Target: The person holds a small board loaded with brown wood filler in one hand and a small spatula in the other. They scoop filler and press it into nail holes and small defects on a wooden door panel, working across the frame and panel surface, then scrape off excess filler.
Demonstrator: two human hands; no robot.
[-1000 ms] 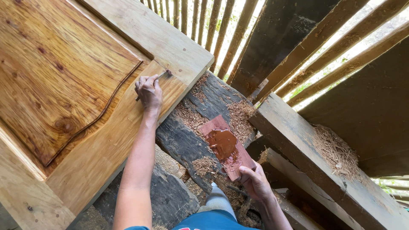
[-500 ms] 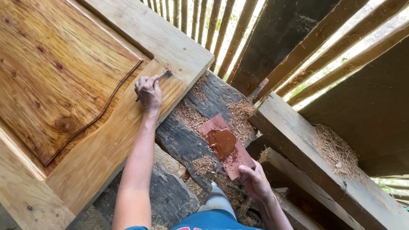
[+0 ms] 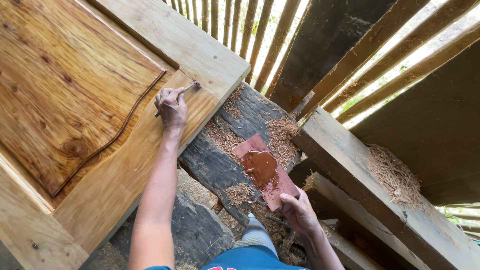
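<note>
Wooden door panel (image 3: 75, 115) filled the left of the view, lying tilted, raised centre field glossy amber, frame paler. Dark rough log (image 3: 220, 155) lay beneath its right edge, strewn with sawdust (image 3: 280, 135). Slatted wall (image 3: 240, 25) stood behind, daylight between the slats. Pale beam (image 3: 360, 185) ran down to the right, shavings heaped on it. Reddish board (image 3: 265, 172) rested on the log, long axis running from upper left to lower right, a pool of brown paste on its upper face; right hand (image 3: 299, 212) gripped its lower end, fingers (image 3: 290, 200) clenched over the edge. Left hand (image 3: 171, 106) rested on the door's frame, fingers closed around a small stick tool (image 3: 189, 88). Tool projected past the fingers up and to the right, dark tip touching the pale frame near the door's corner; its other end showed just below the hand, to the left.
</note>
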